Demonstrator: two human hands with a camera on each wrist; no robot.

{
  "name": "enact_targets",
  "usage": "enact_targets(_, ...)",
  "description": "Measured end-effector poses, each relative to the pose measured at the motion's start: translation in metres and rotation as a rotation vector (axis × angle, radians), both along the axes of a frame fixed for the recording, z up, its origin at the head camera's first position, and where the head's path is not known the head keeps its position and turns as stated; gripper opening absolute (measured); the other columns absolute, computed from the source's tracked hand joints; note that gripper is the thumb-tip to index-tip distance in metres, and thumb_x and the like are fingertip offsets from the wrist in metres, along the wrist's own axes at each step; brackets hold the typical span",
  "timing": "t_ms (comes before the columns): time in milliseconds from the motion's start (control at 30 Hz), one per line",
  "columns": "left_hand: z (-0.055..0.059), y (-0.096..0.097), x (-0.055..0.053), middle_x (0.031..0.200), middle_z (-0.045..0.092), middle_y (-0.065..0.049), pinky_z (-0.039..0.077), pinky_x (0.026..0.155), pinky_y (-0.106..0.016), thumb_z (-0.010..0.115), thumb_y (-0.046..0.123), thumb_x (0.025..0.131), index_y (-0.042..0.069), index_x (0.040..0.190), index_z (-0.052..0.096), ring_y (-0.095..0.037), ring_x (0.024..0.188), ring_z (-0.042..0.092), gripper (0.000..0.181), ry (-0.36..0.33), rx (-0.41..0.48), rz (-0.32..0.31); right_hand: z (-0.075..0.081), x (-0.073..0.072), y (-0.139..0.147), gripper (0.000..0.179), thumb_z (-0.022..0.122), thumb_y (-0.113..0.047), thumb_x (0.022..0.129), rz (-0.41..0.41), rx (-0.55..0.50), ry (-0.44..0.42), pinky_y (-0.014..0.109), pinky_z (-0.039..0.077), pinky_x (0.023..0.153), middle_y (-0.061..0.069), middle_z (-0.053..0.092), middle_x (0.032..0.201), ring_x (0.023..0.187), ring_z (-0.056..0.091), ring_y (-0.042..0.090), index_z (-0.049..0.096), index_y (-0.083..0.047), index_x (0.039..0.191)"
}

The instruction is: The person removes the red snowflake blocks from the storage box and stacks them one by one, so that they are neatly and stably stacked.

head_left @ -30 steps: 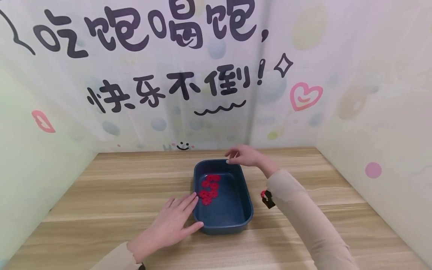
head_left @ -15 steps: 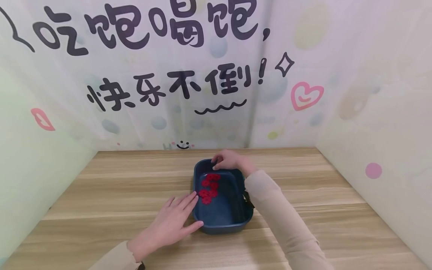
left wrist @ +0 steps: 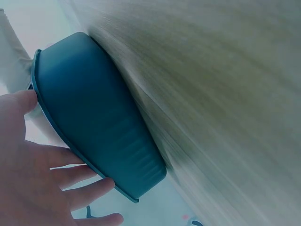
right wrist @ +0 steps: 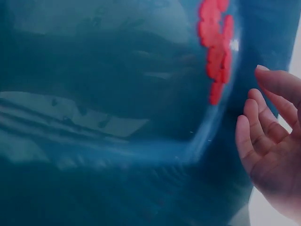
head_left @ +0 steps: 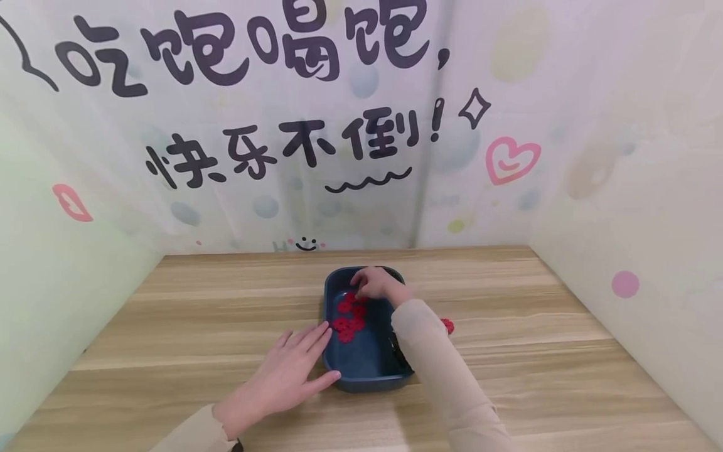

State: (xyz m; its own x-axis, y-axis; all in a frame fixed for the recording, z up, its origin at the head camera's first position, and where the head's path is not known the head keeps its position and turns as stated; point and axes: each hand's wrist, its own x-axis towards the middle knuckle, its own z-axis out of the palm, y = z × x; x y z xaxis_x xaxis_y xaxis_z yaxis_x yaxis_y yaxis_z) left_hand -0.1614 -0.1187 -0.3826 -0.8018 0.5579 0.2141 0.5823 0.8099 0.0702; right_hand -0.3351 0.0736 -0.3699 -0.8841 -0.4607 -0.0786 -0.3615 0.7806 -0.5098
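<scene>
Lower centre, red pieces (head_left: 354, 324) lie in the blue tub (head_left: 367, 384), one red item (head_left: 448, 326) out on the bench (head_left: 226, 314); left hand (head_left: 288, 369) spread against the tub; right hand (head_left: 374, 282) inside, grip relaxed, apparently empty.

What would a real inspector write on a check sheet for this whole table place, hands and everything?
Surface: light wood-grain tabletop.
Job's things: dark blue rectangular basin; red flower-shaped pieces bunched along its left side inside.
Clutter: one stray red piece outside the basin, partly hidden by the right sleeve.
Left hand: fingers spread, resting on the basin's left rim.
Right hand: inside the far end, fingers loosely bent, nothing seen held.
Cables: nothing seen.
Surroundings: white backdrop with black Chinese lettering and pink hearts.
</scene>
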Motion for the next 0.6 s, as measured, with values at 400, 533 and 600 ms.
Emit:
enact_targets(400,0.0,0.0,0.0,0.136,0.036,-0.009,0.026,0.092,-0.054,0.036,0.059,0.085,0.004,0.131,0.042,-0.027,0.121,0.035,0.072,-0.001,-0.004,0.004,-0.018,0.0,-0.007,0.03,0.067,-0.014,0.078,-0.065,0.019,0.039,0.033,0.043,0.079,0.006,0.06,0.092,0.083,0.053,0.018,0.062,-0.006,0.107)
enact_targets(533,0.0,0.001,0.0,0.136,0.036,-0.009,0.027,0.092,-0.054,0.036,0.059,0.085,0.004,0.131,0.043,-0.027,0.121,0.035,0.072,0.006,-0.007,0.005,-0.02,0.002,-0.009,0.032,0.067,-0.015,0.079,-0.079,0.039,0.051,0.033,0.043,0.08,0.007,0.06,0.096,0.084,0.054,0.017,0.062,-0.006,0.109)
enact_targets(600,0.0,0.001,0.0,0.136,0.036,-0.009,0.027,0.091,-0.054,0.037,0.059,0.085,0.004,0.13,0.043,-0.027,0.12,0.035,0.071,0.008,-0.008,0.005,-0.021,0.002,-0.01,0.032,0.067,-0.015,0.079,-0.083,0.056,0.053,0.033,0.043,0.08,0.007,0.06,0.098,0.085,0.053,0.017,0.062,-0.006,0.109)
